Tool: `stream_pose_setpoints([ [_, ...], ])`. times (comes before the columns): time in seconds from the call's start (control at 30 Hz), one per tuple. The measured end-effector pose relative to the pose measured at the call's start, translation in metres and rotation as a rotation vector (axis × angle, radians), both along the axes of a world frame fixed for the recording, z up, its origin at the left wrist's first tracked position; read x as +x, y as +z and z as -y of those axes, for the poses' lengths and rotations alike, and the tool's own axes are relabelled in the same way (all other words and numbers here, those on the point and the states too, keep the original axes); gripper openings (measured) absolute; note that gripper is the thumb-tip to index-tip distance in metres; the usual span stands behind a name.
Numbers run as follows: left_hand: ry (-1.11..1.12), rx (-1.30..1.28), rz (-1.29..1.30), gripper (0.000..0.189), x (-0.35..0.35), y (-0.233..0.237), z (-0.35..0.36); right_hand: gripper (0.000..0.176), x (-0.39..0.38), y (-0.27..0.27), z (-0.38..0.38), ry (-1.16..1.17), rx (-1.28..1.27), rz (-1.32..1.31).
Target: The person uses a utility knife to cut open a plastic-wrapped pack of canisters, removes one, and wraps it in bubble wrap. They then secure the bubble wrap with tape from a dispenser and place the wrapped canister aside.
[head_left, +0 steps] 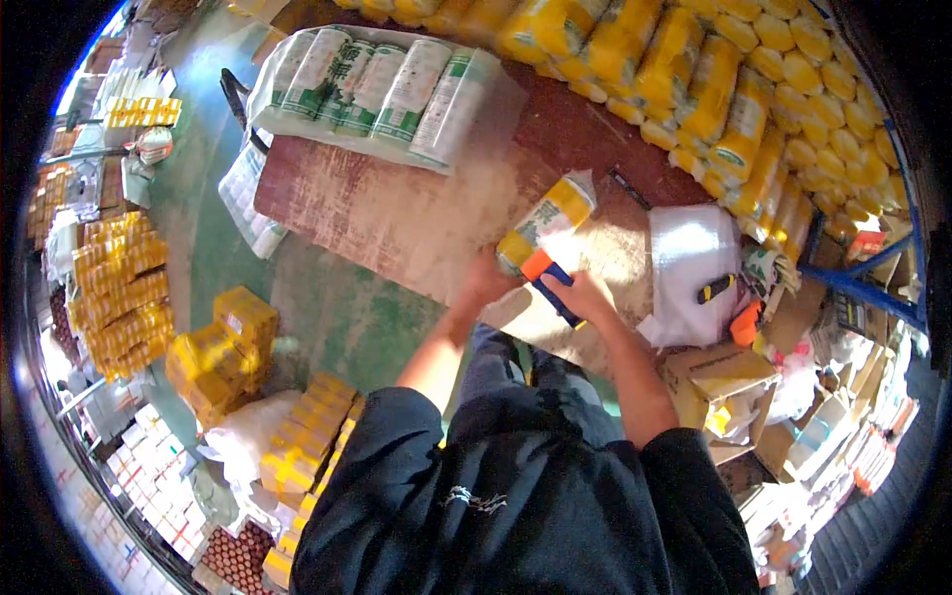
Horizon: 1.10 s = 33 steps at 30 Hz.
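Note:
A yellow and white wrapped roll (551, 217) with green print lies on the worn table (357, 220). My left hand (487, 277) is at the roll's near end, its fingers curled against it. In my right hand (587, 297) is a blue and orange handheld tool (555, 288), its orange end touching or very near the roll's near end. A clear bag of several white and green rolls (372, 91) lies across the far left part of the table.
Yellow-wrapped rolls (694, 69) are stacked high along the back right. Right of the roll lie clear plastic bags (691, 268) and a yellow-black cutter (716, 289). An open cardboard box (719, 389) stands near my right elbow. Yellow-taped boxes (223, 352) sit on the green floor at left.

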<state>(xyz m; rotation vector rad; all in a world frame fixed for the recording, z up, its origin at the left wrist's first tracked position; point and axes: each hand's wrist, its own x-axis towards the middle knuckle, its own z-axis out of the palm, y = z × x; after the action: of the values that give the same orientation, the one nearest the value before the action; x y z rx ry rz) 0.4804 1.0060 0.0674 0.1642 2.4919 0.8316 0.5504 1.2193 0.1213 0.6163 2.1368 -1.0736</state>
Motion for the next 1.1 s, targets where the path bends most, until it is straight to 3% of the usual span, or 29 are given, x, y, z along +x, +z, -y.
stream_pose_setpoints([
  [0.07,0.01,-0.12,-0.116,0.114,0.01,0.013,-0.01,0.062,-0.016,0.009,0.007,0.097,0.093,-0.025],
  [0.13,-0.005,-0.224,-0.122,0.114,0.015,0.051,-0.024,0.06,-0.017,0.003,0.011,-0.105,-0.157,0.024],
  [0.17,0.007,-0.236,-0.207,0.118,0.024,-0.007,-0.017,0.06,-0.017,0.008,0.014,-0.162,-0.218,0.034],
  [0.2,-0.002,-0.141,-0.159,0.118,0.017,-0.02,-0.011,0.06,-0.016,0.012,0.014,-0.221,-0.277,0.044],
  [0.27,-0.012,0.048,-0.067,0.12,-0.001,-0.03,0.003,0.061,-0.008,-0.009,0.005,-0.153,-0.182,0.018],
  [0.37,-0.051,0.137,0.074,0.118,-0.009,-0.023,0.012,0.062,-0.011,-0.02,0.007,-0.042,-0.075,0.024],
  [0.5,0.096,-0.135,-0.32,0.116,0.035,-0.015,-0.019,0.065,-0.025,0.015,0.008,0.008,-0.005,0.054],
  [0.6,0.111,0.059,-0.111,0.116,0.018,-0.014,-0.012,0.067,-0.011,0.006,0.001,-0.03,-0.053,0.058],
  [0.7,0.04,0.283,0.351,0.112,-0.011,0.025,0.009,0.069,-0.018,-0.001,0.003,0.022,-0.043,0.019],
  [0.8,0.111,-0.088,-0.328,0.105,0.023,0.033,-0.017,0.077,-0.028,0.005,0.008,0.055,0.008,-0.043],
  [0.93,0.112,-0.072,-0.221,0.103,0.023,0.015,-0.024,0.074,-0.027,0.015,0.01,-0.067,-0.141,-0.03],
  [1.1,0.006,0.09,0.096,0.105,-0.003,-0.007,0.023,0.075,-0.023,0.0,0.01,0.022,-0.119,-0.047],
])
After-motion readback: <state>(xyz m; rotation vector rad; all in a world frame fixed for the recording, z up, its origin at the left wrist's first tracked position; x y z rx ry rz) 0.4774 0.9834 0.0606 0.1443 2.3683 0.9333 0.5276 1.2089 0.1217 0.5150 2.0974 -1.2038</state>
